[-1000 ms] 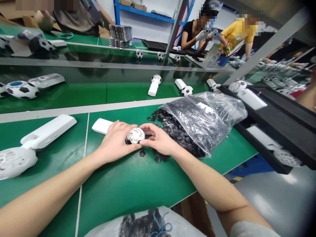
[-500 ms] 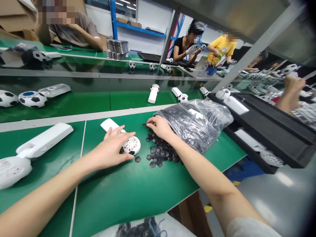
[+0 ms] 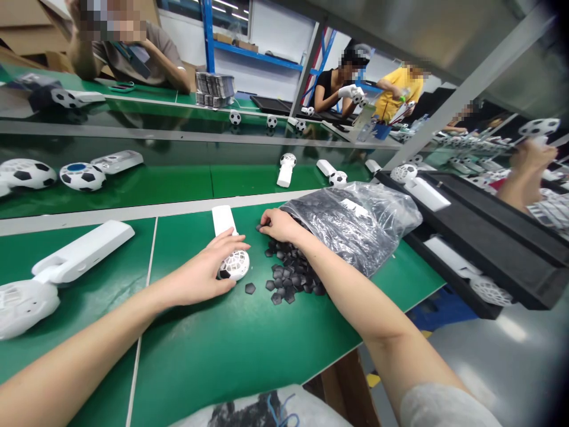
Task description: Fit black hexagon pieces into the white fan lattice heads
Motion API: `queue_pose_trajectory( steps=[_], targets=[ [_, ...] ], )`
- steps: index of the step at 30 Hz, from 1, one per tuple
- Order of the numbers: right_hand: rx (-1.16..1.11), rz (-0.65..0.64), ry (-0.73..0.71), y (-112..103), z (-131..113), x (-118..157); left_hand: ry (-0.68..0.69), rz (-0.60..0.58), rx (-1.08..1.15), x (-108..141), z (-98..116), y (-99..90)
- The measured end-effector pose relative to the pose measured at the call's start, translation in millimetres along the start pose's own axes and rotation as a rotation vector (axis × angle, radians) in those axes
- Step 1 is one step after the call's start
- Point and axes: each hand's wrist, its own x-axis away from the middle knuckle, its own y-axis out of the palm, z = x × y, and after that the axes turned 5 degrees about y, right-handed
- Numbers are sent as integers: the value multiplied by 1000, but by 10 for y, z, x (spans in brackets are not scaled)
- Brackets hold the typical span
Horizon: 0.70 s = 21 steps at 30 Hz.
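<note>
On the green work table lies a white handheld fan (image 3: 237, 265) with a football-patterned, latticed head and a flat white handle pointing away from me. My left hand (image 3: 208, 267) curves round the head, thumb at its near side and fingers over the top. A black pentagon piece (image 3: 259, 228) is pinched between the thumb and fingertips of my right hand (image 3: 280, 227). Under my right wrist spreads a pile of black pentagon pieces (image 3: 291, 276), spilling from a clear plastic bag (image 3: 355, 222). One loose pentagon (image 3: 250, 288) lies just right of the fan head.
Another white fan (image 3: 82, 252), its head wrapped, lies at the left. Beyond the table edge, a green conveyor (image 3: 178, 187) carries several football fans. Black foam trays (image 3: 498, 237) with white fans stand at the right. Several co-workers sit or stand across the line.
The fan has turned under my left hand, its handle swinging from the left to point away. My right hand has closed on a pentagon at the pile's far left. Conveyor fans have shifted right.
</note>
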Motion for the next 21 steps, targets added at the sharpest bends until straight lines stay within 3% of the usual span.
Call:
queue_pose_trajectory(
  steps=[5,7,11,15,21],
  targets=[
    [-55,20,-68,-8,-114,120,-28,149,-15,-41,40,120],
    [-75,29,-114,-27,-142,215,-14,154,-16,-44,17,120],
    [-151,47,-160,-84,-109,373,-7,124,-18,4,-86,22],
    [-211,78,-158,-84,-104,430,-93,198,-24,118,-224,-106],
    [-174,4,-253,135,-394,424,-166,247,-24,205,-315,-150]
  ],
)
